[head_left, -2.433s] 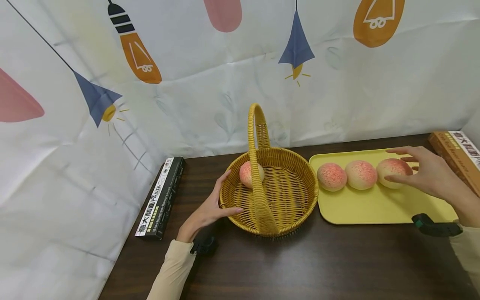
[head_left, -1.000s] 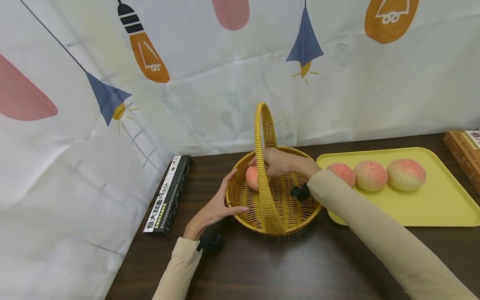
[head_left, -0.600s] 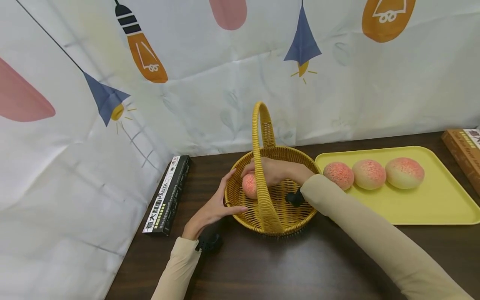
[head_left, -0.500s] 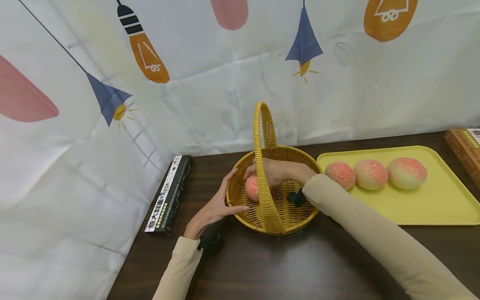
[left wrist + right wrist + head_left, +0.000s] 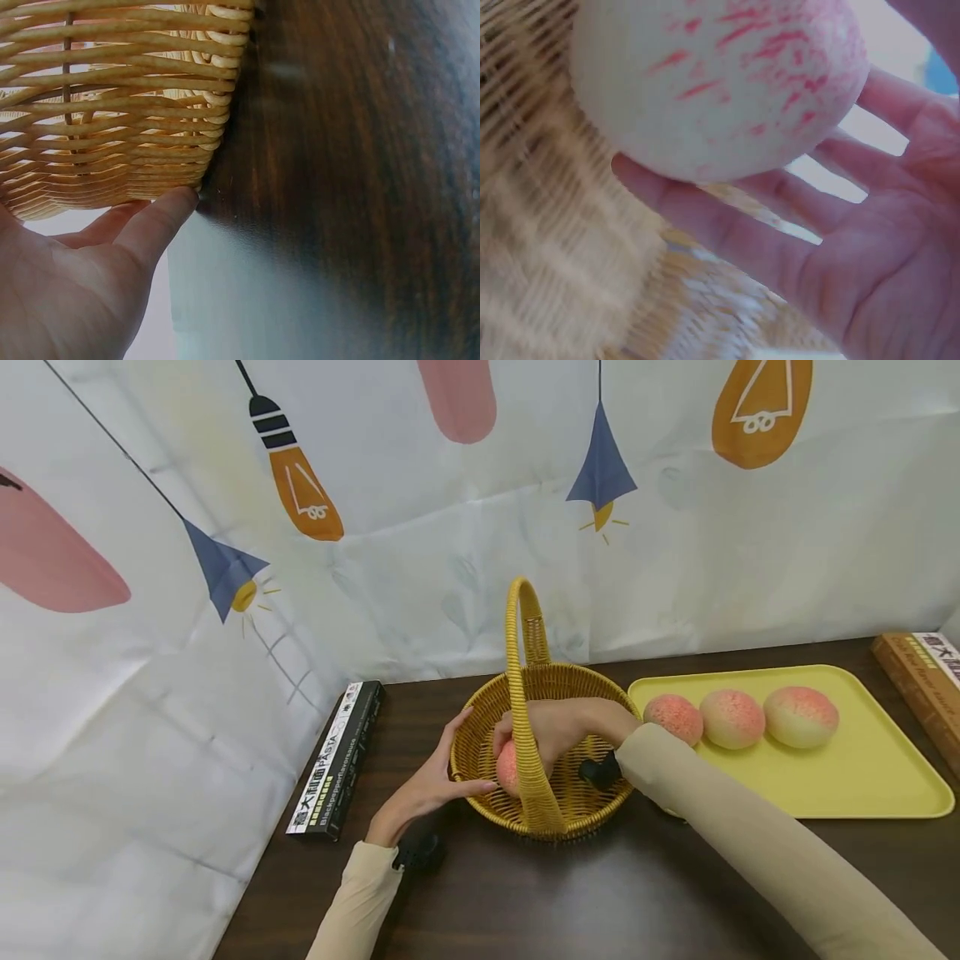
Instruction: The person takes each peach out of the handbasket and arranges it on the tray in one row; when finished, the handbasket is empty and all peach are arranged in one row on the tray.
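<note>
Head view: the right hand reaches into the wicker basket at the middle of the dark worktop; its grip is wrapped loosely about a pink-speckled peach that lies low in the basket at about 8 o'clock of the bowl, partly hidden behind the upright woven handle. In the right wrist view the peach rests against the spread fingers — they cradle it from below, gently curved, with the basket weave blurred behind. The left hand lies against the basket's outer wall at 9 o'clock, fingers straight, grip released and holding nothing; the left wrist view shows one fingertip touching the base of the weave where it meets the worktop.

At 3 o'clock of the basket, just beside it, sits a yellow tray with three more peaches in a row along its far edge, close together; whether they touch I cannot tell. A black pasta box lies at 9 o'clock beyond the left hand; a brown box lies at the tray's far right — cut off by the frame. A patterned cloth hangs behind.
</note>
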`<state>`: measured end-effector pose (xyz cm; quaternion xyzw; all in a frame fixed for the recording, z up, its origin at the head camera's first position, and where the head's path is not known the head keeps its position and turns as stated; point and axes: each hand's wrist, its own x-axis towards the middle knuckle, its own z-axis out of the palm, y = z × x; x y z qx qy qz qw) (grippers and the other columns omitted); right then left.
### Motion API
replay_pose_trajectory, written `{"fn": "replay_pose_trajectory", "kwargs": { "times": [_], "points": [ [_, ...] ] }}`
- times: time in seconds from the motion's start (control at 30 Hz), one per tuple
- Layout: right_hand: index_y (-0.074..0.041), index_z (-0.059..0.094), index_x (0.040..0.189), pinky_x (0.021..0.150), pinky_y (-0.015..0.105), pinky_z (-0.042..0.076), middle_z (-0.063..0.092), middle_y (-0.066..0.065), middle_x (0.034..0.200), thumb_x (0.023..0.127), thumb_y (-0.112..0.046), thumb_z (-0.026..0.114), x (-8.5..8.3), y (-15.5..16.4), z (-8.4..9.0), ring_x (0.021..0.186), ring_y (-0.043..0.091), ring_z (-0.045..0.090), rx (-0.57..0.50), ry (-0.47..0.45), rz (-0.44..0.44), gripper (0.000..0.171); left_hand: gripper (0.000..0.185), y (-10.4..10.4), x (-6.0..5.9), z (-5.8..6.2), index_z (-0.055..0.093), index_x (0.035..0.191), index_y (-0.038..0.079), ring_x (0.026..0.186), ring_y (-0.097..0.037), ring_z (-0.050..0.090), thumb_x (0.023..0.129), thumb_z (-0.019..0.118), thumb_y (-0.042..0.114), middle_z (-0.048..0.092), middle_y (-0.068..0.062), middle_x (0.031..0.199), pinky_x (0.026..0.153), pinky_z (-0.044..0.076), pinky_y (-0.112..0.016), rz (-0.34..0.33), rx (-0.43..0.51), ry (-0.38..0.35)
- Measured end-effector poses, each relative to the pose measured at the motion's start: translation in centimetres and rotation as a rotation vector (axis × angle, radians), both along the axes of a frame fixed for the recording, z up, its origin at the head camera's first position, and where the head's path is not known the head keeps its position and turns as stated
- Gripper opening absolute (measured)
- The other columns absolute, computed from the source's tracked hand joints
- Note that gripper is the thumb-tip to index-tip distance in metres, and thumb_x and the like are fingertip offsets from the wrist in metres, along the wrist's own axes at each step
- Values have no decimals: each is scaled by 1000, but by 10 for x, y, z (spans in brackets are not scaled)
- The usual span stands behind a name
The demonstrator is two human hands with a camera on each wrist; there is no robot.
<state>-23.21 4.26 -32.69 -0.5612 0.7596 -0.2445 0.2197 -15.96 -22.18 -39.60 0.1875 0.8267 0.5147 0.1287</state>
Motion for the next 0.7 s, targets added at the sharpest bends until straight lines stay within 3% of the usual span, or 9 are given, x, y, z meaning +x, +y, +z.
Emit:
{"fn": "replay_pose_trajectory", "kwargs": {
  "times": [0.13, 0.27, 0.43, 0.57, 0.7],
  "points": [
    [-13, 70, 127, 97, 37, 51, 64, -4, 121, 79, -26, 93, 10, 29, 20, 111, 14, 59, -69, 41, -97, 55, 114, 2, -3, 0, 7, 168, 24, 152, -33, 26, 87, 87, 34, 11, -10, 172, 120, 27, -55, 0, 8, 6],
    [-19, 72, 128, 92, 41, 54, 60, -1, 124, 79, -25, 94, 25, 76, 38, 110, 18, 59, -234, 132, -296, 54, 114, 4, -6, 1, 7, 168, 24, 152, -33, 28, 88, 87, 30, 9, -9, 172, 119, 30, -55, -13, 33, 9],
    [-16, 71, 131, 84, 25, 57, 59, 0, 123, 75, -8, 95, 53, 142, 48, 106, 13, 59, -468, 158, -584, 62, 113, 5, -6, 4, 6, 168, 26, 150, -36, 31, 88, 86, 29, 11, -11, 170, 116, 35, -55, -26, 53, 0],
    [-12, 68, 136, 83, 8, 49, 55, -5, 127, 72, 4, 94, 72, 192, 50, 107, 4, 56, -515, 196, -844, 71, 113, 2, -4, 6, 5, 168, 27, 148, -36, 32, 88, 86, 31, 13, -11, 170, 116, 34, -56, -21, 43, 2],
    [-17, 59, 147, 78, 3, 42, 52, -18, 124, 83, 0, 88, 85, 236, 43, 98, -9, 56, -520, 201, -1134, 73, 113, 1, -2, 5, 5, 168, 29, 148, -36, 33, 89, 86, 31, 12, -11, 170, 116, 34, -56, -16, 43, -9]
  ]
}}
